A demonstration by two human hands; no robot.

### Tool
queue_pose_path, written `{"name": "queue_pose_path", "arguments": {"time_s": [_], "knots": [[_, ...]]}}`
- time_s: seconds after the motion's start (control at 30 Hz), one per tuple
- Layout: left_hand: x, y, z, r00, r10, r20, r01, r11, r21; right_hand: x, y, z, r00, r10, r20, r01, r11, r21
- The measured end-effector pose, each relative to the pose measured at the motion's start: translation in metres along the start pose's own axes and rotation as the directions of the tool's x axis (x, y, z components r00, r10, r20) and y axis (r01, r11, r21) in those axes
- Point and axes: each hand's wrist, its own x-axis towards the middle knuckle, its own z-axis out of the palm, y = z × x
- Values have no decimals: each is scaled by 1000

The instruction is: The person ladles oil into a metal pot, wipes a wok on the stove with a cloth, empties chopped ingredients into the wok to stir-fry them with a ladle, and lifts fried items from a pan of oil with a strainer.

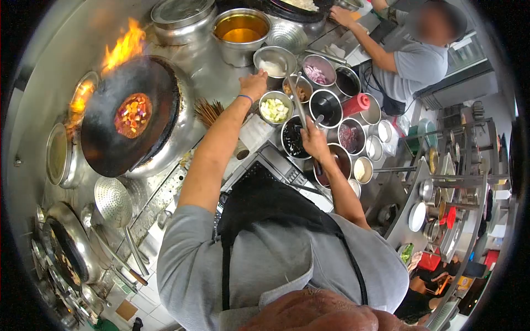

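My right hand (315, 142) is closed around the long metal handle of a ladle (296, 96). The ladle slants up and left across the seasoning pots, its far end near a steel bowl of white contents (273, 67). At that bowl's near left rim is my left hand (253, 86), with a blue band on the wrist; its fingertips are too small to make out. Just below stands a pot of chopped pale green vegetable (275, 108). On the left, a black wok (102, 113) holds diced red and orange food in sauce (133, 115), smoking, with flames (125, 47) behind its rim.
A pot of golden oil (243, 34) stands at the back beside a perforated strainer (287, 38). A red squeeze bottle (356, 103) sits among several pots. A skimmer (113, 201) lies lower left. Another person (419, 60) works at upper right. Metal shelves (458, 182) line the right.
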Motion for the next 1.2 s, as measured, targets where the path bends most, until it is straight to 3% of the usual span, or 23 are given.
{"name": "queue_pose_path", "arguments": {"time_s": [0.07, 0.1, 0.13, 0.27, 0.3, 0.4, 0.47, 0.57, 0.6, 0.63, 0.73, 0.8, 0.87, 0.93, 1.07, 1.1, 1.2], "knots": [[-4, 4, -11, 999, -36, 41, 33, 998, 52, -4, -7, -7, 997, -70, 28, 70, 998, 10], [-2, 0, -9, 1000, -29, 7, 28, 998, 49, -4, -15, -22, 995, -11, 100, 3, 997, 79], [-2, -2, -4, 1000, -16, -21, 17, 999, 45, 0, 1, -19, 998, -54, 44, 48, 992, 114], [5, -2, 2, 1000, -3, -26, 3, 1000, 13, 1, -4, 3, 1000, -2, 9, 1, 998, 70], [4, -2, -1, 1000, -8, -14, 9, 1000, 26, -2, -19, -4, 996, 47, 80, -51, 997, 61], [3, -5, 2, 1000, -15, -6, 15, 999, 35, 2, -6, -14, 998, -28, 53, 15, 970, 241], [10, -9, 13, 999, 8, -44, -8, 1000, -2, 2, -13, -10, 990, 108, 85, -125, 969, 215], [8, -6, 10, 999, -4, -49, 7, 998, 58, 2, 1, 18, 999, 37, 24, -39, 995, 93], [8, -9, 6, 999, -3, -50, 6, 999, 54, 0, 2, 18, 1000, -22, -12, 24, 979, 200], [6, -9, 6, 999, -1, -44, 4, 999, 50, 0, -5, 8, 996, 59, 72, -78, 952, 297], [9, -10, 14, 999, 1, -33, -1, 1000, 6, 5, -31, -15, 959, 237, 156, -270, 930, 248], [13, -11, 17, 999, -6, -36, 5, 1000, -18, 9, 10, 25, 991, -95, -97, 104, 991, 89], [1, 1, -7, 997, -34, 68, 31, 999, 36, 16, 23, 27, 994, -95, -50, 104, 970, 222], [-6, 0, -14, 995, -43, 89, 39, 998, 51, 5, -19, -7, 932, 249, 264, -354, 782, 513], [-19, 1, -19, 998, 43, 37, -42, 999, -31, 19, -24, -3, 940, 199, 276, -332, 711, 620], [-28, 4, -24, 997, 68, 40, -65, 996, -58, 22, -26, -2, 921, 230, 316, -386, 658, 646], [-55, 8, -23, 984, 118, -136, -150, 955, -256, 28, -27, -6, 895, 243, 375, -447, 507, 737]]}}
